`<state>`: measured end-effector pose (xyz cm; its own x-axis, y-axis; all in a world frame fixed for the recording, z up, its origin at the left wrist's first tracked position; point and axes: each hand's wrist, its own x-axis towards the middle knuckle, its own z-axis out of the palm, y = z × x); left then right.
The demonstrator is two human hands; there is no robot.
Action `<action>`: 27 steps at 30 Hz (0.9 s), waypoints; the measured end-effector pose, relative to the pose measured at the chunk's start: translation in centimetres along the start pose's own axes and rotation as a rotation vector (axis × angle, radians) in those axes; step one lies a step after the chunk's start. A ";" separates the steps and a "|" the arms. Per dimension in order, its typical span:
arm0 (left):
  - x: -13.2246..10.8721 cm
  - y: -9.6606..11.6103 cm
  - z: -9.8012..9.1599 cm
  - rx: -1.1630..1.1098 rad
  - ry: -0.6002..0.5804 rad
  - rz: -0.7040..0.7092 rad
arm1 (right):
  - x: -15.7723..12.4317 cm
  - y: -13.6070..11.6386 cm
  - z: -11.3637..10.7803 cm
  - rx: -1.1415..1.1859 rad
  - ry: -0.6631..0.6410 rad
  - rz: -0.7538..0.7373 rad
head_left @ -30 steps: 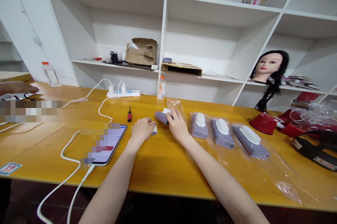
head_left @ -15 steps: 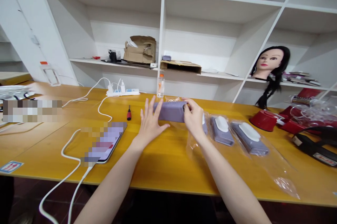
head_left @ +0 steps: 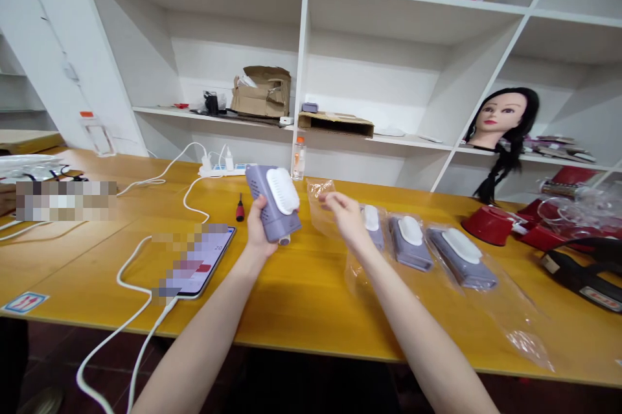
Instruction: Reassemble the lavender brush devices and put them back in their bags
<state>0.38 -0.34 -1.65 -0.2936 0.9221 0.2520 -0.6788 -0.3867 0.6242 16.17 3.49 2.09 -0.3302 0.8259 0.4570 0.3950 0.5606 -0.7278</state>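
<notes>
On the left of the yellow wooden worktop point(head_left: 301, 300) lies a phone point(head_left: 194, 265) on a white cable, with a red-handled screwdriver point(head_left: 240, 208) just beyond it. Your left hand point(head_left: 257, 229) holds a lilac device point(head_left: 279, 194) with a white oval cap up above the worktop, your fingers clamped around its body. Just right of it, your right hand point(head_left: 346, 216) has its fingers pinched together on a clear plastic bag point(head_left: 318, 203). Further right, three bagged lilac devices point(head_left: 411, 239) lie in a row on the worktop, the nearest just beside your right hand. Beyond them sit a red cup-shaped piece point(head_left: 488, 226) and a black strap point(head_left: 578, 281).
</notes>
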 end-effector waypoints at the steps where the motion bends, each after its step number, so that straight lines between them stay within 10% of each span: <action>1: 0.1 0.4 -0.2 -0.099 -0.030 -0.022 | 0.0 0.7 1.1 -0.057 -0.083 -0.005; 7: 0.5 1.7 -1.2 -0.294 -0.169 0.034 | -0.5 2.7 7.1 -0.192 -0.345 -0.066; 13: 0.2 1.7 -0.9 -0.269 -0.196 0.011 | 0.6 3.5 8.4 -0.174 -0.427 -0.096; 20: -0.5 1.3 -0.4 -0.157 -0.263 -0.121 | 0.3 3.4 5.9 0.084 -0.368 0.033; 27: -1.3 -0.2 -0.5 -0.082 -0.285 -0.331 | -0.7 2.9 -1.9 0.761 -0.221 0.268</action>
<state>0.55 -1.49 -2.43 0.1384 0.9584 0.2496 -0.7597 -0.0590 0.6476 19.16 4.65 0.58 -0.4994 0.8502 0.1665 -0.1764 0.0883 -0.9803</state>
